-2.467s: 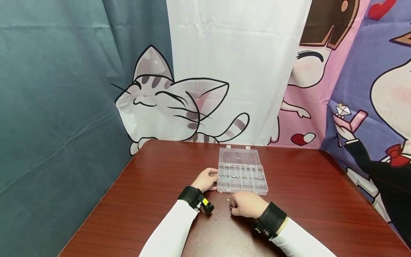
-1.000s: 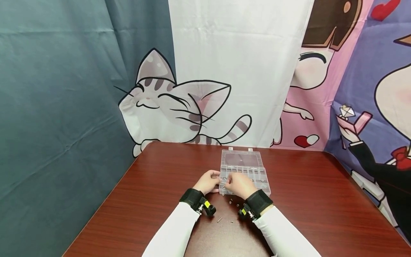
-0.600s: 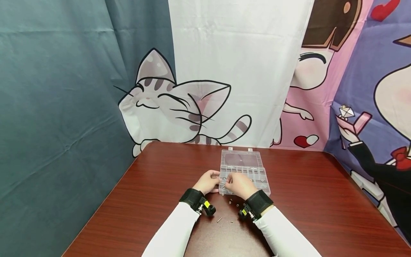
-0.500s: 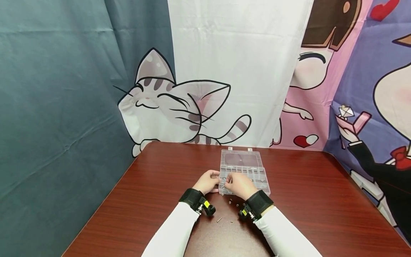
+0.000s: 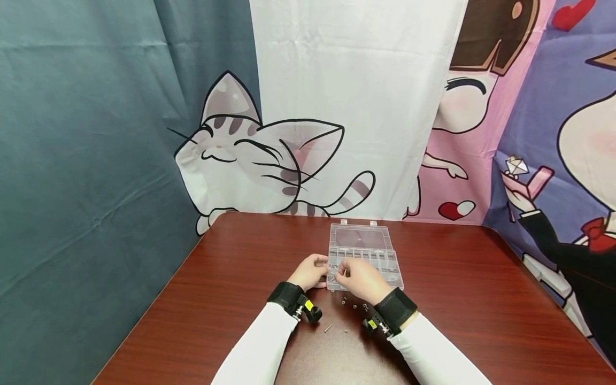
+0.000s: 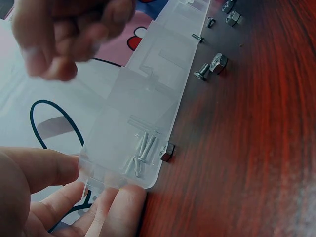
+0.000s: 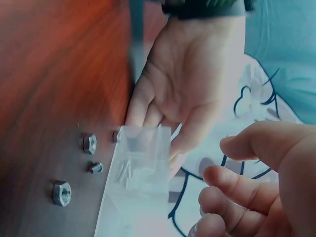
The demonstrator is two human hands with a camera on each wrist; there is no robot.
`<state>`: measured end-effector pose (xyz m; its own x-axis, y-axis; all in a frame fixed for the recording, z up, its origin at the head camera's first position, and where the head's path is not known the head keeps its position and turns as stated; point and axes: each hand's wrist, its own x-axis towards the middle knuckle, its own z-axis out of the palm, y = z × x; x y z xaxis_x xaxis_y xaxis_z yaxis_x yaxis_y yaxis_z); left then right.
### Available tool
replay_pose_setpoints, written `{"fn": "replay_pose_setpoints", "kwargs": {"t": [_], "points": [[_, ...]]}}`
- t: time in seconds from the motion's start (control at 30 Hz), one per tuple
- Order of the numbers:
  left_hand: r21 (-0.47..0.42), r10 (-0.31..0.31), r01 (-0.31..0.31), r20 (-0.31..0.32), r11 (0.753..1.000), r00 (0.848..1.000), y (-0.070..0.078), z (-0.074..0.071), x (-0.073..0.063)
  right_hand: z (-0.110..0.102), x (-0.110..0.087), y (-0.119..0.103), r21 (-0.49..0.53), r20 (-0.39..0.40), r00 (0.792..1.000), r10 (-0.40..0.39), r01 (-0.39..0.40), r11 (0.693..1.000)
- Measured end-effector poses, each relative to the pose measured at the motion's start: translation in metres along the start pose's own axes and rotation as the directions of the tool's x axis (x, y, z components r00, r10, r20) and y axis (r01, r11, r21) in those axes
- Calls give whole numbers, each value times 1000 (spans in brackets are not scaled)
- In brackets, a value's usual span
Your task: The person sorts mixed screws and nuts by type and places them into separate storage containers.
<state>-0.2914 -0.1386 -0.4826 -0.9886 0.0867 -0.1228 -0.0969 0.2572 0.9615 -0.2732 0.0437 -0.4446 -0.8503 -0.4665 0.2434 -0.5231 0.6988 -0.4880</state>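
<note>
A clear plastic compartment box (image 5: 392,262) stands on the table with its lid (image 5: 361,237) folded back. My left hand (image 5: 306,272) holds its left end, thumb and fingers about the wall. Several long screws (image 6: 143,150) lie in the end compartment, seen through the wall in the left wrist view. Over the left front of the box hovers my right hand (image 5: 363,279); in the right wrist view its thumb and loosely bent fingers are apart, with nothing between them. A hex nut (image 6: 167,151) rests on the table against the box front.
More hex nuts (image 7: 62,193) and short screws (image 6: 202,72) are scattered along the table before the box. A longer screw (image 5: 328,329) lies closer to me. Printed curtains (image 5: 308,160) hang behind the brown table (image 5: 192,321).
My right hand has gone from the loose hardware on the table to over the box's left front. Lately it has shifted only slightly. The left hand stays at the box's end.
</note>
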Motion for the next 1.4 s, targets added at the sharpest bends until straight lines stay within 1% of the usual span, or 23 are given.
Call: {"fn": "replay_pose_setpoints", "kwargs": {"t": [0.2,0.3,0.4,0.53,0.6,0.67,0.77,0.9,1.0,1.1,1.2,1.4], "points": [[0,-2,2,-7,1000,1000,3,-1,4,-12,-18,-11,-13,11,998,-55,55,998],[2,-2,2,-5,1000,1000,4,-1,5,-14,-26,-13,-37,27,997,-66,67,997],[-1,-3,3,-2,1000,1000,3,-1,5,-15,-33,-13,-54,33,995,-99,101,993],[-3,-5,5,-4,1000,1000,3,-1,5,-15,-36,-15,-49,38,991,-132,133,990],[-4,-6,6,-5,1000,1000,3,-1,4,-14,-37,-16,-42,51,988,-146,148,988],[0,4,-4,-3,1000,1000,3,-1,3,-13,-37,-18,-40,74,983,-166,170,985],[3,10,-10,0,1000,1000,3,-2,2,-9,-38,-21,-44,122,969,-215,222,974],[4,5,-5,6,1000,1000,2,-2,2,-3,-40,-24,-83,178,939,-294,312,946],[6,5,-5,7,1000,1000,1,-2,1,3,-41,-27,-117,211,918,-336,365,924],[6,3,-3,2,1000,1000,1,-2,1,5,-44,-30,-118,246,901,-358,394,911],[-8,-4,4,2,1000,1000,0,-2,0,6,-46,-34,-105,273,889,-369,408,907],[-22,1,-1,9,1000,1000,-2,-1,1,11,-48,-36,-161,307,882,-358,419,894]]}}
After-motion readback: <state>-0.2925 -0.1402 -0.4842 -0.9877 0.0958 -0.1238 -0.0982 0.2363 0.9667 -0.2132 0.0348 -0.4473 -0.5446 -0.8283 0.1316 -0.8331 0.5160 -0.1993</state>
